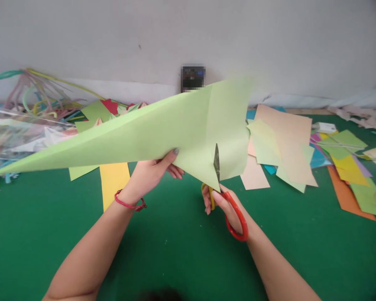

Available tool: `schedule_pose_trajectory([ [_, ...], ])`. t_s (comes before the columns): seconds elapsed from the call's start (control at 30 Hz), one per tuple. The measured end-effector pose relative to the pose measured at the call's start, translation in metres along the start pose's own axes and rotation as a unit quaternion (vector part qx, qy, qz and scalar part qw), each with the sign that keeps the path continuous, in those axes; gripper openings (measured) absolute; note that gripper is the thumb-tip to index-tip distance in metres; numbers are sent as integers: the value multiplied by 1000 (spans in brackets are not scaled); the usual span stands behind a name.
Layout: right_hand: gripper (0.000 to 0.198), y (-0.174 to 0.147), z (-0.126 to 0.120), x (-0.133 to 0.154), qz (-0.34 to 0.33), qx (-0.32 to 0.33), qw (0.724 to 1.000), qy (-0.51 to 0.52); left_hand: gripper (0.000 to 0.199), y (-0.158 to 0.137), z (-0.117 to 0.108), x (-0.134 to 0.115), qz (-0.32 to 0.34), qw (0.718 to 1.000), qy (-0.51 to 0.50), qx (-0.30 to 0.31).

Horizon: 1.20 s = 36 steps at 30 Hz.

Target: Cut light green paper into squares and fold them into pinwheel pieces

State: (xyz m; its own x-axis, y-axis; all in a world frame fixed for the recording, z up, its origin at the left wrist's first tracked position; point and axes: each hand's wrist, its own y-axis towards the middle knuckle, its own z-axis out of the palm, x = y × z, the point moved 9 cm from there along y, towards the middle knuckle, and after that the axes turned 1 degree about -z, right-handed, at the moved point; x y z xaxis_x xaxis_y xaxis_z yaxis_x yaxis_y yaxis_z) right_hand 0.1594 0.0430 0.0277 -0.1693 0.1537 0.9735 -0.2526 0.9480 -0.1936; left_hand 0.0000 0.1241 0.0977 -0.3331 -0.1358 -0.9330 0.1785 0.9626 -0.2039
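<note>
A large light green paper [138,138], folded to a long point at the left, is held up above the table. My left hand [156,169] pinches its lower edge, thumb in front and fingers behind. My right hand [221,202] grips a pair of scissors [236,221] with red and yellow handles. One dark blade shows in front of the paper near its lower right part; the other blade is hidden behind it. To the right of the blade, a flap of the paper bends away.
A yellow paper strip [114,184] lies left of centre. Balloon strips and a clear plastic bag [25,129] are heaped at the left. Beige sheets [282,133] and mixed coloured papers [351,167] cover the right of the green table [181,259]. A wall stands behind.
</note>
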Motion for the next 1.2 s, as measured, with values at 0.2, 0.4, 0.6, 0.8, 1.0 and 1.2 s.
schedule_pose_trajectory([
  [0.2, 31, 0, -1, -2, 8, -12, 1000, 0, 43, -1, -4, -4, 40, 999, 16, -20],
  [0.4, 33, 0, -5, -4, 12, -26, 1000, -6, 41, -3, 9, -2, 41, 998, 10, 48],
  [0.6, 28, 0, -6, -8, 13, -24, 999, -41, 38, -2, 11, 2, 6, 998, -38, 53],
  [0.8, 22, 0, -3, -14, 26, -9, 999, -28, 36, -1, 8, 3, -21, 999, -39, 29],
  [1.0, 21, 1, -4, -13, 42, -23, 999, -7, 35, -2, 10, 2, -19, 998, -44, 34],
  [1.2, 25, 1, -5, -5, 32, -26, 999, -34, 36, -2, 9, 0, -19, 999, -36, 28],
])
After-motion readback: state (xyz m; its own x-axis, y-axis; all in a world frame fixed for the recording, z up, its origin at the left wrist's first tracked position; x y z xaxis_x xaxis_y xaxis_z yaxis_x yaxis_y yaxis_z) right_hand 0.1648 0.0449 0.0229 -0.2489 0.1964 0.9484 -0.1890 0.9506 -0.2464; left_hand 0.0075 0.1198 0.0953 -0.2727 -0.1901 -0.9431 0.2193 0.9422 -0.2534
